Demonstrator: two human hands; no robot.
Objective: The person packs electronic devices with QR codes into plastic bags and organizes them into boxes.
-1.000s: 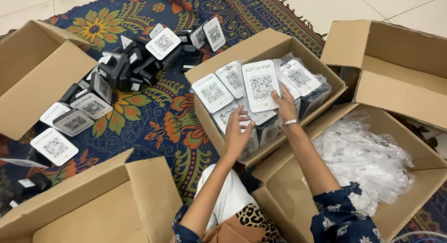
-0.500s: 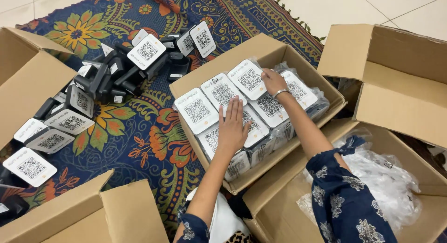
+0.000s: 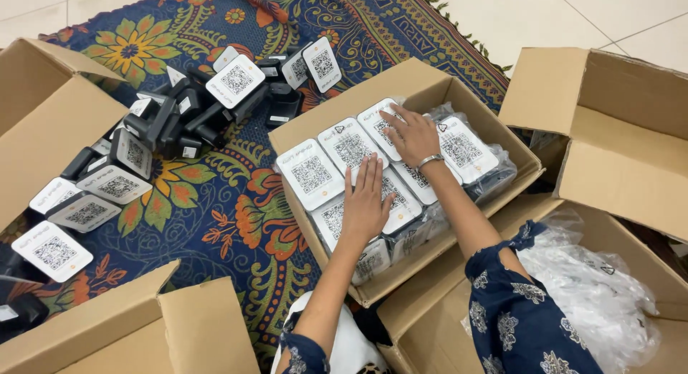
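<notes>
Flat hands pat the wrapped white cards down in the middle box

The left hand (image 3: 365, 202) lies flat with fingers stretched out, gripping nothing, on the white cards (image 3: 387, 195) at the near side of the middle box (image 3: 340, 116). The right hand (image 3: 412, 134) is flat and spread too, pressing a card at the far side of that box. I think soft, even pushes work best, so the plastic wrap does not tear and the cards sit level. More cards on black stands (image 3: 179, 116) lie on the flowery rug (image 3: 236, 202), left of the box. A box of clear bags (image 3: 588, 274) sits to its right
</notes>
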